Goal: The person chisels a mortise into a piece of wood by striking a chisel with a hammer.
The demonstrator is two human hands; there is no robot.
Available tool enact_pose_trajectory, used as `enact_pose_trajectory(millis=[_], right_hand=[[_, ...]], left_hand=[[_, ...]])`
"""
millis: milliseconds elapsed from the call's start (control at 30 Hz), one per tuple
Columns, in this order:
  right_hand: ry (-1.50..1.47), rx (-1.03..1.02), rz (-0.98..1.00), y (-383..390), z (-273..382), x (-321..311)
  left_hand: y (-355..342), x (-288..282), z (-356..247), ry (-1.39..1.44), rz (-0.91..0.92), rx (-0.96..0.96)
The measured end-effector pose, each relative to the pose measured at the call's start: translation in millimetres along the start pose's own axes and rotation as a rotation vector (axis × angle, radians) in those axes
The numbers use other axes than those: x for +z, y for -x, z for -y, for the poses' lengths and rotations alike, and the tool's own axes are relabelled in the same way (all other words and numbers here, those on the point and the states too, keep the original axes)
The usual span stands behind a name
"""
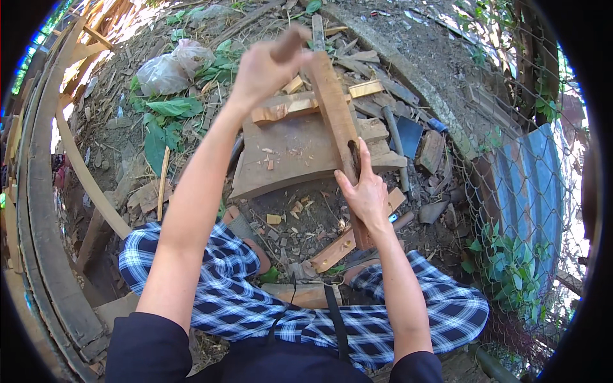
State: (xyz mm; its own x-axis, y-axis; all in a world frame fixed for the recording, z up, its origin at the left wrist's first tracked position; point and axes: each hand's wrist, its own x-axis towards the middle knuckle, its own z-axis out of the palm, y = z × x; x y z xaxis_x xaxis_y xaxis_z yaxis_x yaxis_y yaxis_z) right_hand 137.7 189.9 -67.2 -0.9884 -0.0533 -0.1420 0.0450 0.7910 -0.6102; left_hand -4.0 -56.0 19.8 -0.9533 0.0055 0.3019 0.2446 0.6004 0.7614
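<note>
A long brown wooden bar [332, 96] slants from the far middle toward my right knee, with a dark slot cut in its side. My right hand [369, 196] is closed round its nearer part, thumb and forefinger on either side of the slot. At the bar's far end, my left hand [265, 75] is wrapped round a short, rounded brown wooden piece [290, 43], blurred by motion; whether that touches the bar I cannot tell. Beneath lies a broad, curved wooden board [287, 156] sprinkled with chips, with a notched wood block [284, 110] across its far side.
Loose wood scraps and a drilled piece [335, 251] lie around my feet. Long curved planks [48, 191] stand along the left. On the right are a wire fence [511, 127] and a blue corrugated sheet [530, 185]. A clear plastic bag [171, 69] lies far left.
</note>
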Motion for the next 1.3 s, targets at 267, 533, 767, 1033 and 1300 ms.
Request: enact_pose_trajectory(millis=[267, 533, 767, 1033, 1300], right_hand=[[-0.199, 0.01, 0.049, -2.5, -6.8, 4.3], [-0.333, 0.045, 0.085, -8.2, -5.2, -1.1], [-0.307, -0.007, 0.051, -8.0, -8.8, 6.2], [-0.296, 0.022, 0.069, -9.3, -5.0, 4.8], [-0.308, 0.034, 0.066, -10.4, 2.0, 0.9]], left_hand=[[-32.7, 23.1, -29.8, 0.992, -0.356, -0.037], [-35.1, 46.9, -19.0, 0.892, -0.593, 0.034], [-31.7, 58.7, -24.3, 0.801, -0.716, 0.058], [-33.0, 61.7, -13.1, 0.781, -0.739, 0.083], [-29.0, 79.4, -17.0, 0.279, -0.884, 0.287]])
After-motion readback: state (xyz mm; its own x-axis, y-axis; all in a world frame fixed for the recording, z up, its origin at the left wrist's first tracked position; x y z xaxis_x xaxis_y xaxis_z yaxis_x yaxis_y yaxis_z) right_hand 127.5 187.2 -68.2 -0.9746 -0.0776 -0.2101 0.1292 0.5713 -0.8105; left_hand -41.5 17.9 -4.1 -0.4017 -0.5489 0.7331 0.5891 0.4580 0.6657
